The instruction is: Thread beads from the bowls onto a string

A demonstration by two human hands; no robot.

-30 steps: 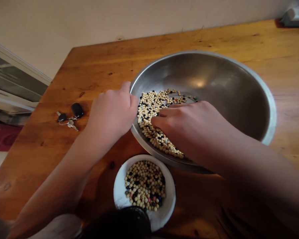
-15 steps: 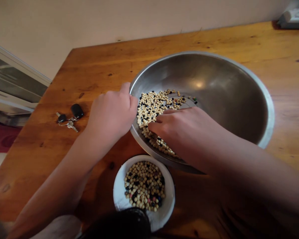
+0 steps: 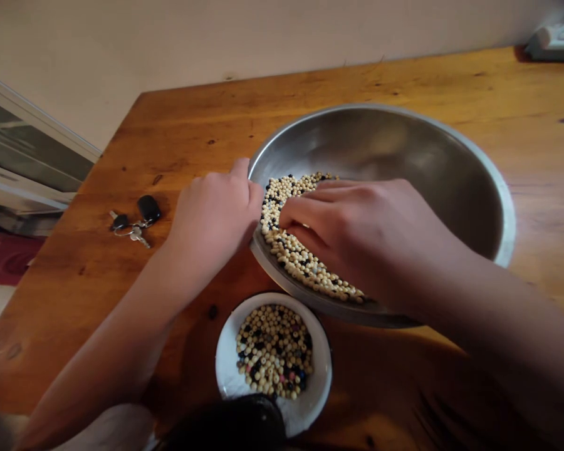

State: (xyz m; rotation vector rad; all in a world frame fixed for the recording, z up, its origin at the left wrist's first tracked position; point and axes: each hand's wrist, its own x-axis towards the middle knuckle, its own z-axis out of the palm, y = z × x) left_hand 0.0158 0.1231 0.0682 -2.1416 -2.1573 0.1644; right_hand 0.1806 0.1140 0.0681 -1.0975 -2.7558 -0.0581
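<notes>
Your left hand (image 3: 214,219) is closed on the rim of the stainless steel bowl (image 3: 510,225). Your right hand (image 3: 366,241), fingers curled, sits in the cream beads (image 3: 296,257) heaped inside; whether it grips any cannot be told. More beads fill a white dish (image 3: 322,369) just below.

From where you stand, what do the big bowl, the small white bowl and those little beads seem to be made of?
The large bowl looks like stainless steel, with a satin, reflective inside. The small bowl looks like glazed white ceramic, given its smooth sheen. The beads look like painted wood, being matte and mostly cream, though plastic is possible.
</notes>
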